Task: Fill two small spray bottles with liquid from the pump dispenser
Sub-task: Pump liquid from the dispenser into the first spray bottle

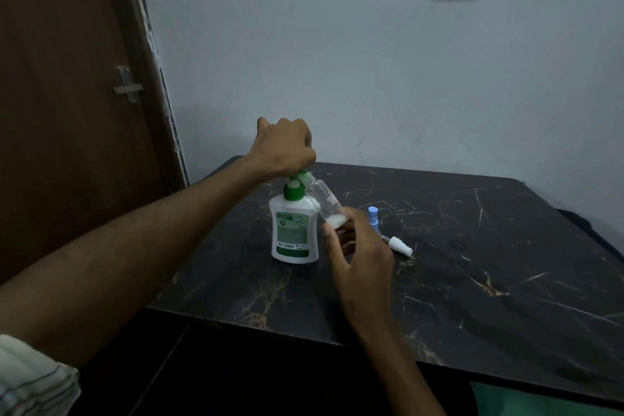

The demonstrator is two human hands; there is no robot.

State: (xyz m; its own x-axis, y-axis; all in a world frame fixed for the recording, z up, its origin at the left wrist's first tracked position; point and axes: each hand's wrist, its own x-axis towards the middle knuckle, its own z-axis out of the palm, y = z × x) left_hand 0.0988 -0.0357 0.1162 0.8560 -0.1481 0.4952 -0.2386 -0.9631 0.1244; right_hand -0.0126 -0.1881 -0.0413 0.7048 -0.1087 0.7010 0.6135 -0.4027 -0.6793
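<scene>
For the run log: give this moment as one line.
left hand pressing pump dispenser | right hand holding tilted clear bottle at nozzle | little liquid inside | white sprayer cap on table

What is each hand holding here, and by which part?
Right hand grips the clear bottle at its base, tilted to the spout. Left hand rests on the dispenser pump head.

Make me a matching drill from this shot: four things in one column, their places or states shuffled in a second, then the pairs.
Things:
1. pump dispenser
2. clear bottle
3. white spray cap
4. blue spray top

States:
A. lying on the table
B. tilted, mouth at the nozzle, a little white liquid inside
C. upright behind the right hand
D. pressed from above by the left hand

Pairs: 1-D, 2-B, 3-A, 4-C
</scene>
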